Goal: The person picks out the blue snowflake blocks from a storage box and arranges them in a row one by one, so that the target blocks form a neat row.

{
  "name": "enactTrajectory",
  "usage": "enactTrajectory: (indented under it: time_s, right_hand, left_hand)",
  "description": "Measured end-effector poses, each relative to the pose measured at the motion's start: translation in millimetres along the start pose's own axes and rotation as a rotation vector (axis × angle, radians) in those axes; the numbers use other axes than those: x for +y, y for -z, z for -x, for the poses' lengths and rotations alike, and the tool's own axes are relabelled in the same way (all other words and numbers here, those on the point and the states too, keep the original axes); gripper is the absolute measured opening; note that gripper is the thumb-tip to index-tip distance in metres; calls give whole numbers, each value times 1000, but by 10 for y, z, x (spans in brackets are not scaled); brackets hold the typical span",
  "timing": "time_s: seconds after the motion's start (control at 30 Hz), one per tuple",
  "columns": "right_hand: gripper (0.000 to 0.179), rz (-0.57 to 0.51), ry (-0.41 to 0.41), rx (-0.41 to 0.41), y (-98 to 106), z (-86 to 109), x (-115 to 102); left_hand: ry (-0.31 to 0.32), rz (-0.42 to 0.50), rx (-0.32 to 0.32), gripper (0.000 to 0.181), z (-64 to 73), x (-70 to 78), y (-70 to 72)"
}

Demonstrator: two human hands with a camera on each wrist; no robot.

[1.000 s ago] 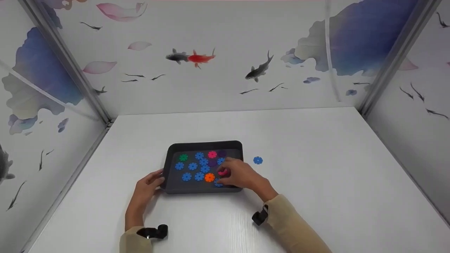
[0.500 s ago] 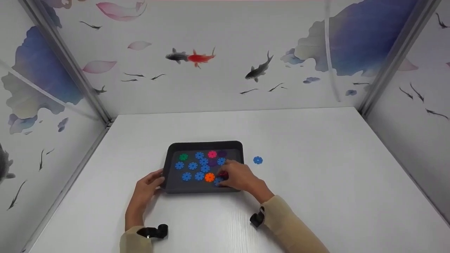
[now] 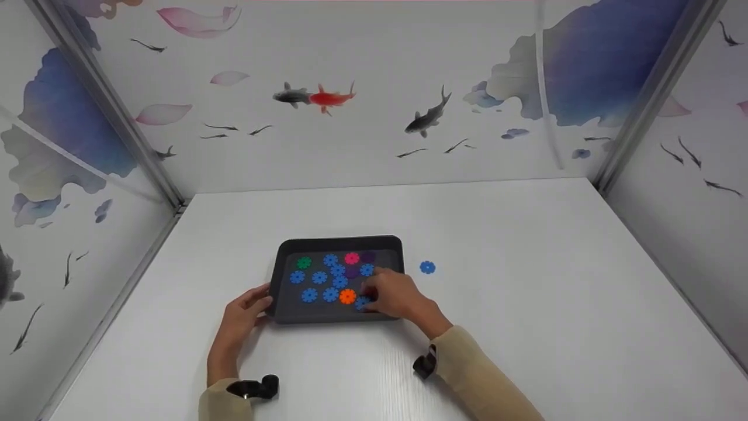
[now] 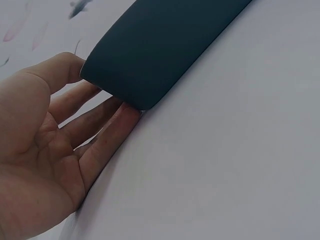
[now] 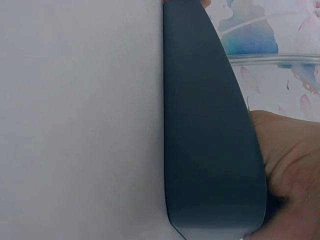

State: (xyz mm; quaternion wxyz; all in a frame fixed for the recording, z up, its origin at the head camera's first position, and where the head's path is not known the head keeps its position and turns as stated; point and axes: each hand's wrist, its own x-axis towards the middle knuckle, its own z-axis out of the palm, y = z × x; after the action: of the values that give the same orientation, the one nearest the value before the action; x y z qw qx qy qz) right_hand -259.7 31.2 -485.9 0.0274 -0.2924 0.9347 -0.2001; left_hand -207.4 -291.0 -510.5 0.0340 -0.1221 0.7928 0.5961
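A dark grey tray (image 3: 318, 314) lies on the white table, holding several flower-shaped plastic discs, mostly blue. Among them are an orange disc (image 3: 347, 296), a green disc (image 3: 304, 263), a pink disc (image 3: 351, 258) and dark purple discs (image 3: 367, 257). My left hand (image 3: 242, 313) grips the tray's left side near its front corner; in the left wrist view the thumb meets the rim and the fingers touch lower down. My right hand (image 3: 397, 293) reaches over the right wall, fingers bent above a blue disc (image 3: 361, 303). Whatever sits between those fingers is hidden.
One blue disc (image 3: 428, 267) lies on the table (image 3: 526, 280), right of the tray. Walls (image 3: 374, 158) printed with fish and petals enclose the table at the back and both sides.
A pink disc seen between my right fingers a second ago darkened in shadow, then went out of sight. The right hand sank slightly into the tray. The left hand stays in place.
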Motion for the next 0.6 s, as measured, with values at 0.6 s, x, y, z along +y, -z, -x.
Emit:
enactTrajectory:
  time_s: [0.6]
  right_hand:
    - [26, 44, -13, 31, -22, -12, 11]
  left_hand:
    - [3, 13, 10, 46, -1, -3, -9]
